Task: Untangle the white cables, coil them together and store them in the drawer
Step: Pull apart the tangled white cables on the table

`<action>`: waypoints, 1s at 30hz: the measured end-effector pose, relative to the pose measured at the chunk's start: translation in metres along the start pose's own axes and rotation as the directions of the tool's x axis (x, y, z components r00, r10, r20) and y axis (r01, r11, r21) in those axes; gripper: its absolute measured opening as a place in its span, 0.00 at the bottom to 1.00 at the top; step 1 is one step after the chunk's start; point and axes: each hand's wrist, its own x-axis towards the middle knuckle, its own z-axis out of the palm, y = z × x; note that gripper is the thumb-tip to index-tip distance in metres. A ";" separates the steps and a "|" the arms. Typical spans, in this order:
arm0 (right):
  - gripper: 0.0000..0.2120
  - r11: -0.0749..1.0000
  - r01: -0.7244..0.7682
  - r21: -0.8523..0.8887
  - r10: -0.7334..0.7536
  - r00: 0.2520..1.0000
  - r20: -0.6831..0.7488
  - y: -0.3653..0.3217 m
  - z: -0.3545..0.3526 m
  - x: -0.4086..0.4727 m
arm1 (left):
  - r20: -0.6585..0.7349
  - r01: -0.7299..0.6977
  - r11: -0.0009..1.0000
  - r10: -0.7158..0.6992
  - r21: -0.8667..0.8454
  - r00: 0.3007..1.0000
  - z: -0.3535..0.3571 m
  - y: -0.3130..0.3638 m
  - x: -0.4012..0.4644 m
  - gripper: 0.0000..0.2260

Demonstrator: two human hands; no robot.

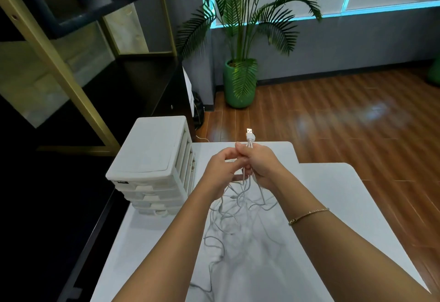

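Observation:
Both my hands are raised together over the white table point(333, 189). My right hand point(263, 162) grips a bundle of white cables point(235, 208) near their top, and a USB plug point(249, 133) sticks up above its fingers. Close against it, my left hand point(220, 169) pinches the same cables just to the left. Below the hands the cables hang in tangled loops and trail down onto the table toward me. A white drawer unit point(152, 156) with several shut drawers stands on the table's left side.
A dark shelf unit with gold posts point(71, 82) rises at the left. A potted palm in a green pot point(239, 85) stands on the wooden floor point(345, 120) beyond the table. A gold bracelet point(309, 214) circles my right wrist.

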 end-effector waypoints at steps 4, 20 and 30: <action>0.12 1.000 -0.026 -0.015 0.025 0.998 -0.061 -0.002 -0.002 0.000 | 0.027 0.021 0.999 -0.020 -0.050 0.999 -0.001 -0.010 0.001 0.11; 0.12 0.892 0.132 0.432 -0.104 0.991 -0.088 -0.060 -0.040 -0.011 | 0.076 -0.032 0.755 -0.024 0.655 0.997 -0.039 -0.079 -0.001 0.10; 0.12 0.847 0.197 0.494 -0.191 0.980 -0.063 -0.083 -0.043 -0.025 | 0.067 -0.034 0.559 -0.039 0.829 0.997 -0.039 -0.095 0.001 0.07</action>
